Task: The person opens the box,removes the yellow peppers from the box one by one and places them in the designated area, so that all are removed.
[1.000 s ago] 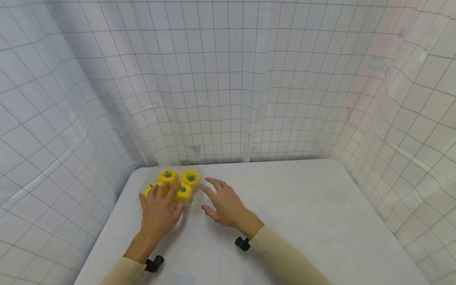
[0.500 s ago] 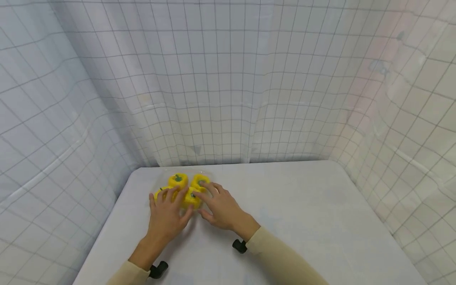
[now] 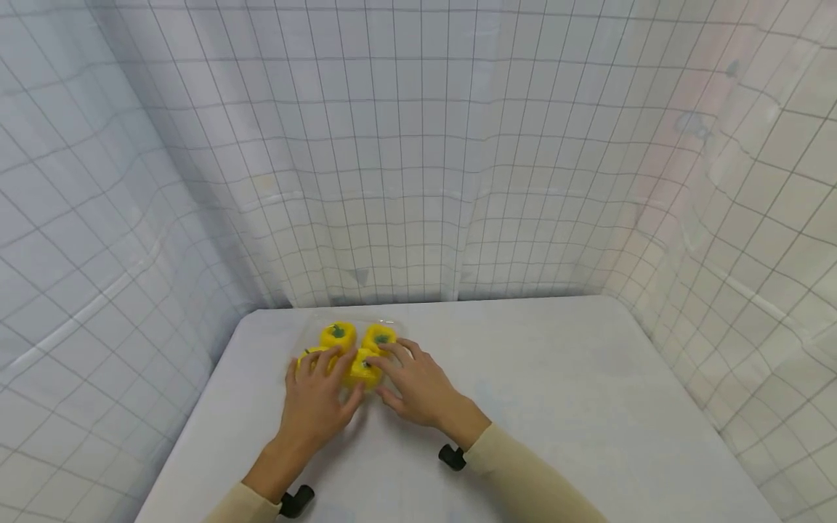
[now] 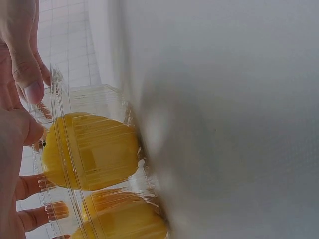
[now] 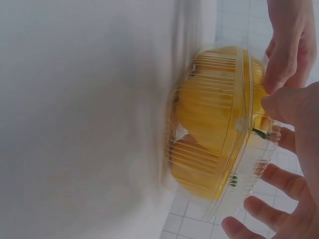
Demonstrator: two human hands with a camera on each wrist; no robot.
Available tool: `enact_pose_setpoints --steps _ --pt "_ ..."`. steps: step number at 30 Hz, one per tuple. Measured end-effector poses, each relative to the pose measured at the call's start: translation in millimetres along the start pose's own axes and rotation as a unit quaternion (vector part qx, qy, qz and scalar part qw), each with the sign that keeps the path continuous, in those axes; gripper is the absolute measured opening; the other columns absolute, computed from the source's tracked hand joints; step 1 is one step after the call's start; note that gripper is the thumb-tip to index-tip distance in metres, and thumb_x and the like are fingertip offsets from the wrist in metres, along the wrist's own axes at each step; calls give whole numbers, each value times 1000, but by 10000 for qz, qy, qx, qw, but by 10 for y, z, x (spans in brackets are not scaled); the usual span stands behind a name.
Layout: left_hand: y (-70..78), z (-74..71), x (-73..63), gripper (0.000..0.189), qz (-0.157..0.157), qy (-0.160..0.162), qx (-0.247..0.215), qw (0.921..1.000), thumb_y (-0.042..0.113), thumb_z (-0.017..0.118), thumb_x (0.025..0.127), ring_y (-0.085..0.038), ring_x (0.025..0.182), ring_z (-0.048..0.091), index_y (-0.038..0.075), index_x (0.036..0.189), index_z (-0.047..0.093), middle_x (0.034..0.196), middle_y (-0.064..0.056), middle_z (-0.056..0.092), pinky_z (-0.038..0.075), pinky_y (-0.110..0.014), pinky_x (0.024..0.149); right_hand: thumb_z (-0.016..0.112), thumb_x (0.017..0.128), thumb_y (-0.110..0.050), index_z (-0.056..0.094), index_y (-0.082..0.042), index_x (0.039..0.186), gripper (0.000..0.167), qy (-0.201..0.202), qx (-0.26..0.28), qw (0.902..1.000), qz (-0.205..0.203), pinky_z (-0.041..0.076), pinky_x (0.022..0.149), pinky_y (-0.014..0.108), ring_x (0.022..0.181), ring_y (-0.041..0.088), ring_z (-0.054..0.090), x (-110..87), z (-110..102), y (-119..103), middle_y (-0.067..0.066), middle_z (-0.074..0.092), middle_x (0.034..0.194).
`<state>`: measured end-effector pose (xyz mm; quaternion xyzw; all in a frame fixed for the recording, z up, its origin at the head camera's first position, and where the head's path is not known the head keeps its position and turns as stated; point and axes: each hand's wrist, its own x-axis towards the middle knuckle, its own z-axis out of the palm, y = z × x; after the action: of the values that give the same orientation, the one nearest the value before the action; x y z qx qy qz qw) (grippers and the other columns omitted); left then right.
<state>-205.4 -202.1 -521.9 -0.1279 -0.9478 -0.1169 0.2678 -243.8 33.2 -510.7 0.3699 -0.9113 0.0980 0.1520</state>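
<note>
Several yellow bell peppers (image 3: 338,335) with green stems sit inside a clear plastic clamshell box (image 5: 242,99), which stands on the white table. My left hand (image 3: 315,408) rests over the box's left and front part, fingers spread across its top. On the right, my right hand (image 3: 421,390) reaches over the box's corner with its fingers on or close over the lid. Both thumbs are near the front rim. From the left wrist view, peppers (image 4: 94,149) show through the ribbed side wall, and the left fingertips lie behind the clear lid.
The white table (image 3: 562,407) extends to the right and front of the box. White grid-patterned curtains (image 3: 405,181) hang at the back and both sides, close to the table's rear edge. A small black wrist device (image 3: 297,501) sits under each wrist.
The box of peppers has slid right and slightly toward the front along with my left hand. My right hand, first beside the box, now overlaps its right side.
</note>
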Motion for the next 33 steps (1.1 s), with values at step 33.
enact_pose_setpoints --steps 33 --pt "401 95 -11 61 782 -69 -255 9966 39 90 98 -43 134 67 21 154 75 151 -9 76 54 -72 110 88 105 -51 74 -28 136 41 338 305 9985 303 66 110 52 142 31 68 -460 -184 332 2 69 148"
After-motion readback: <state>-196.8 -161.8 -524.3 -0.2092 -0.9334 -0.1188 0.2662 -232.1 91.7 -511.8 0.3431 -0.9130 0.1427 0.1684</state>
